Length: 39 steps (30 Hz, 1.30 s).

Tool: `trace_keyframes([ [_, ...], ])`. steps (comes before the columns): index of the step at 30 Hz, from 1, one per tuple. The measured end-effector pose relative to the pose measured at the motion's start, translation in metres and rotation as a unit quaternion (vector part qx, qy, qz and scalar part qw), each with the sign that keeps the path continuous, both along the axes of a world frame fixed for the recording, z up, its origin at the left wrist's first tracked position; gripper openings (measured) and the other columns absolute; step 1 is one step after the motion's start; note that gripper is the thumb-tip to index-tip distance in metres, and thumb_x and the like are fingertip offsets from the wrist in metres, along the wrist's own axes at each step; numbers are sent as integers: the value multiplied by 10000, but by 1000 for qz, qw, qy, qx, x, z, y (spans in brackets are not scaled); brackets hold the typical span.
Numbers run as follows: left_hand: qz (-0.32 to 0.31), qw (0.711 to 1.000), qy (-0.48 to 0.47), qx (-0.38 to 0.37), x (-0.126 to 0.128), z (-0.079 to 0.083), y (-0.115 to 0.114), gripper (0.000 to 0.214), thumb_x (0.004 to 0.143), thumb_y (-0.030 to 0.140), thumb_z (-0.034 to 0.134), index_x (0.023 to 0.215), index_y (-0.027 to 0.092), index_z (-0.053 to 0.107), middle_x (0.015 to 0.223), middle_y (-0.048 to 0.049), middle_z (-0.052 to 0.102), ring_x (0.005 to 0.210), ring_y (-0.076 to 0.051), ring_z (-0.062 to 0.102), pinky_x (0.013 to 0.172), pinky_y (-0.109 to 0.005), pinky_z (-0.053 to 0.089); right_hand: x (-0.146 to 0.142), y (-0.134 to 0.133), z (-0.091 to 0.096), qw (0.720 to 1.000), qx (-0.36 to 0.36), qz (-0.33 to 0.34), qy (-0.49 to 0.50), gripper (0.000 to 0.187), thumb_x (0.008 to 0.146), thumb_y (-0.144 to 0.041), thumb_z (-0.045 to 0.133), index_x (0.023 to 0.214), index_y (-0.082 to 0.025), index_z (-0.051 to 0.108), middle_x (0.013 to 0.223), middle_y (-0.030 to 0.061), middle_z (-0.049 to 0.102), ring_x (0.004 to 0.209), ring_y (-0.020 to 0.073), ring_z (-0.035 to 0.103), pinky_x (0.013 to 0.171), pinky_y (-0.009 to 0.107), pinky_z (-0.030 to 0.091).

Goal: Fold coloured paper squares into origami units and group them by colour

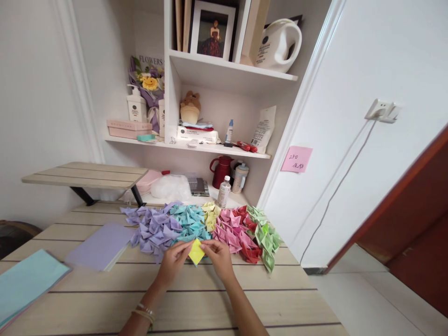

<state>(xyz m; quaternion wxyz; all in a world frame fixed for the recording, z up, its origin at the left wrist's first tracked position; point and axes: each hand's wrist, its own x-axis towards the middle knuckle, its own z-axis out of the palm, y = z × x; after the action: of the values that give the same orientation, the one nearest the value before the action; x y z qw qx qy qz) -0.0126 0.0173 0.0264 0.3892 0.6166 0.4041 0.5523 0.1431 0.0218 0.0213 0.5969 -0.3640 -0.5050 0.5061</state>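
Both my hands pinch a small folded yellow paper piece (196, 252) just above the wooden table (196, 298). My left hand (173, 263) grips its left edge with closed fingers; my right hand (219, 256) grips its right edge. Right behind them lie heaps of folded paper pieces sorted by colour: purple (154, 226), teal (189, 221), yellow (210, 214), pink (231, 228), red (250, 249) and green (268, 238).
A stack of purple sheets (100, 247) and a teal stack (28, 282) lie at the left. A raised wooden shelf board (87, 175) stands behind them. A water bottle (224, 192), red jug (221, 170) and cluttered shelves stand at the back. A white wall with a pink note (297, 159) is on the right.
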Motion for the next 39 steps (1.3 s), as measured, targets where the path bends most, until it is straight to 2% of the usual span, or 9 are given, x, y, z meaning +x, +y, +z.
trace_keyframes([
  [6,-27,998,-16,-50,0,-3,1,239,697,340,616,845,168,689,758,-72,700,764,-221,635,656,-266,511,-4,2,-7,1000,-4,-6,1,362,614,-365,712,893,-140,663,626,20,640,559,137,560,544,247,449],
  [11,-69,994,0,-86,1,0,-3,346,678,318,639,986,161,623,558,9,640,546,-147,599,523,-214,466,2,0,-3,996,12,18,-90,234,671,-368,655,747,-149,688,658,32,648,561,134,542,525,232,418],
  [14,-95,988,5,-121,3,1,-5,270,664,340,647,843,139,641,500,16,622,481,-130,580,465,-197,437,6,-1,0,991,27,40,-127,216,673,-365,655,709,-155,685,656,26,640,557,128,532,527,227,416],
  [16,-111,981,-29,-159,4,1,-4,258,646,375,655,747,140,617,505,7,637,475,-140,598,473,-215,460,6,0,1,995,14,50,-84,249,661,-371,668,800,-165,670,648,13,625,550,125,532,523,227,422],
  [20,-95,956,-155,-229,7,-1,1,329,581,404,705,719,175,513,593,-19,695,568,-197,672,580,-304,525,3,1,1,999,-3,33,26,450,606,-387,713,992,-185,601,739,22,619,635,146,564,580,255,460],
  [23,-83,938,-240,-237,10,0,2,356,581,378,720,735,193,457,682,-47,721,711,-241,690,702,-365,518,2,2,0,999,16,-31,-16,386,571,-359,740,892,-169,645,753,27,596,633,132,533,575,238,443],
  [27,-107,922,-294,-228,13,1,-2,352,608,361,709,750,200,431,800,-98,729,872,-277,655,825,-424,463,2,4,-3,993,35,-77,-79,276,605,-371,711,762,-146,677,527,-39,463,482,82,401,458,199,350],
  [31,-140,921,-284,-227,15,-3,-1,359,614,390,701,741,205,421,845,-117,724,874,-271,655,851,-433,441,-1,4,-6,997,18,-64,-46,315,631,-415,681,780,-139,665,437,-73,396,404,61,332,394,183,272],
  [39,-117,960,-160,-197,18,-10,0,486,558,403,727,946,169,553,736,-49,708,676,-215,663,666,-340,507,-8,-4,0,1000,-22,0,2,383,651,-505,641,758,-139,597,462,-22,574,309,55,393,311,158,269],
])
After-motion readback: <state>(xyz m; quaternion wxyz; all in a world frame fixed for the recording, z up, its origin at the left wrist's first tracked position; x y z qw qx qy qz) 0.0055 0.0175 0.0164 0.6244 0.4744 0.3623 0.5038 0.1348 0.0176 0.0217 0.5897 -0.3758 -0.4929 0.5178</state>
